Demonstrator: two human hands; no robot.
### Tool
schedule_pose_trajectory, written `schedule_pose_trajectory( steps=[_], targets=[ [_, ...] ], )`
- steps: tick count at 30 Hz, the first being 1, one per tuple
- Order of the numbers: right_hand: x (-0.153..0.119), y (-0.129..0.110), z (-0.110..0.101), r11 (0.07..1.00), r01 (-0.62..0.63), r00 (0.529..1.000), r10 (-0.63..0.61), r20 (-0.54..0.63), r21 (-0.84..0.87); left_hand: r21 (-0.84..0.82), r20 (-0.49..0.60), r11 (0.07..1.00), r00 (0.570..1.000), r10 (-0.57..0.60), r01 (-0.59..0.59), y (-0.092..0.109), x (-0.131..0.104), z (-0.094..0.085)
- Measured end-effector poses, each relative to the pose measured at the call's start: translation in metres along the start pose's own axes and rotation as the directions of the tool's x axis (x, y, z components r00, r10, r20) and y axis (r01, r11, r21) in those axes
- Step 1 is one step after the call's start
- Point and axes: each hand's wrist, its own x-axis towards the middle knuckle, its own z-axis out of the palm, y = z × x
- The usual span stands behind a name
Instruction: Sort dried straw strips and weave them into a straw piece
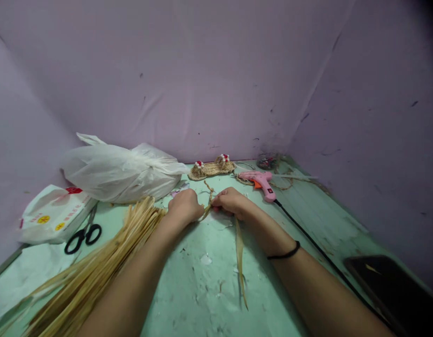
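Note:
Between my two hands runs a thin braided cord of dried husk strips [210, 191], its twisted end pointing away toward the wall. My left hand [184, 205] is closed on one strand at the cord's near end. Pinched in the fingers of my right hand [230, 201] is the braid's other side. A loose husk strip [240, 255] hangs down from under the right hand onto the table. Beside my left forearm lies a thick bundle of dried husk strips [132, 234].
Along the back sit a white plastic bag [121, 171], woven slippers [212, 169] with red-and-white bead trim, and a pink glue gun [260, 180] with a black cable [307, 234]. Scissors [83, 238] and a tissue pack [57, 215] are left; a dark phone [392, 285] is right.

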Motion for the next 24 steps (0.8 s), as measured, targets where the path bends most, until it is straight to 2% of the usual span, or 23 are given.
schedule_pose_trajectory(
  steps=[7,17,24],
  targets=[
    [-0.002,-0.001,-0.001,0.999,-0.004,1.0,0.003,0.029,0.035,-0.227,0.071,0.971,0.993,0.091,-0.073,-0.007,0.004,0.002],
    [0.002,0.005,-0.007,0.991,-0.003,0.994,-0.011,0.108,0.132,-0.468,0.125,0.883,0.989,0.078,-0.011,-0.009,0.01,0.014],
    [0.002,0.008,-0.005,0.99,0.047,0.994,-0.06,0.094,0.134,-0.525,0.126,0.85,0.991,0.041,0.032,-0.008,0.01,0.014]
  ],
)
